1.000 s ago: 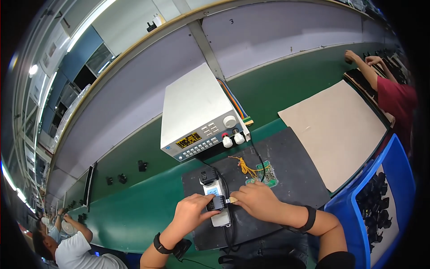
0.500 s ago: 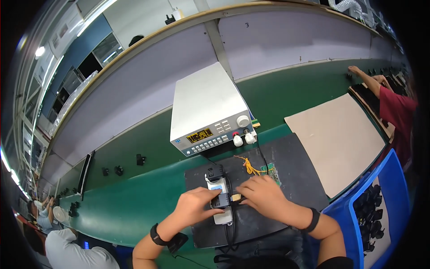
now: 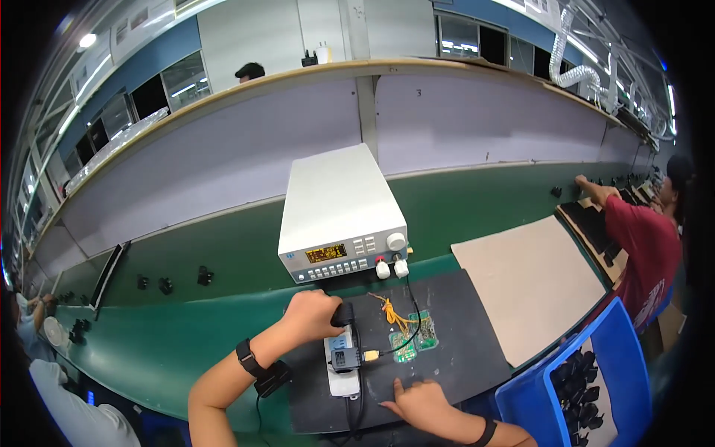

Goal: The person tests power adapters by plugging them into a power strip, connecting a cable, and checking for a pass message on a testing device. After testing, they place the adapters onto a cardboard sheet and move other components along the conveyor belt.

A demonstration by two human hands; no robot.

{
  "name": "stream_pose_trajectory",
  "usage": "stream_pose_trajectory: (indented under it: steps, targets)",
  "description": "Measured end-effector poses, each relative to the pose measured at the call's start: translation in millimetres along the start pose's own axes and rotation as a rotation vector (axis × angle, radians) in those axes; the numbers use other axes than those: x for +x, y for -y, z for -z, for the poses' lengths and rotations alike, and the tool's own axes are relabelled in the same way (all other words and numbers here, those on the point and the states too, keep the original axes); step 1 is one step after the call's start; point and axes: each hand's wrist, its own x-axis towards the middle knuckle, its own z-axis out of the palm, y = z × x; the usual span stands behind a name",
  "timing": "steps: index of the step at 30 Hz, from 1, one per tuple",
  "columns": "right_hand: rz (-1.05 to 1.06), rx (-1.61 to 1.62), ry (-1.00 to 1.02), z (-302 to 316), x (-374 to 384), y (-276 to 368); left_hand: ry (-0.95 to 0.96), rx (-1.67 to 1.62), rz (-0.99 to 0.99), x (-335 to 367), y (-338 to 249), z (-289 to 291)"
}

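My left hand (image 3: 314,311) is closed around a black power adapter (image 3: 342,315) at the far end of a white power strip (image 3: 344,383); its palm hides part of the adapter. A second black adapter (image 3: 344,360) sits in the middle of the strip, with a yellow-tipped cable plug (image 3: 371,356) in its side. Lower right of the strip, my right hand (image 3: 423,404) rests low over the dark mat (image 3: 477,328), thumb and forefinger apart, holding nothing visible. Two green circuit boards (image 3: 424,331) with a bundle of yellow wire (image 3: 391,311) lie right of the strip.
Behind the mat stands a white bench instrument (image 3: 339,216) with a lit display. A beige sheet (image 3: 529,283) lies to the right, near a blue bin (image 3: 622,357) of black adapters. Several adapters (image 3: 165,285) stand far left. A co-worker in red (image 3: 644,253) works at right.
My right hand has let go of the cable plug and drawn back toward me. My left hand has moved from the middle adapter to the far one. The head view has tilted up.
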Motion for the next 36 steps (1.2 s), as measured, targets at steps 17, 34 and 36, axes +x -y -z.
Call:
stream_pose_trajectory:
  steps: [17,34,36]
  targets:
    - [-0.054,-0.065,0.002,-6,7,7,-0.121,0.037,-0.102,-8,-10,28]
    - [-0.185,0.051,0.128,-18,-7,19,-0.325,0.017,0.651,6,293,-90]
    - [-0.221,0.005,0.012,-61,-5,15,-0.230,-0.202,0.594,9,293,-88]
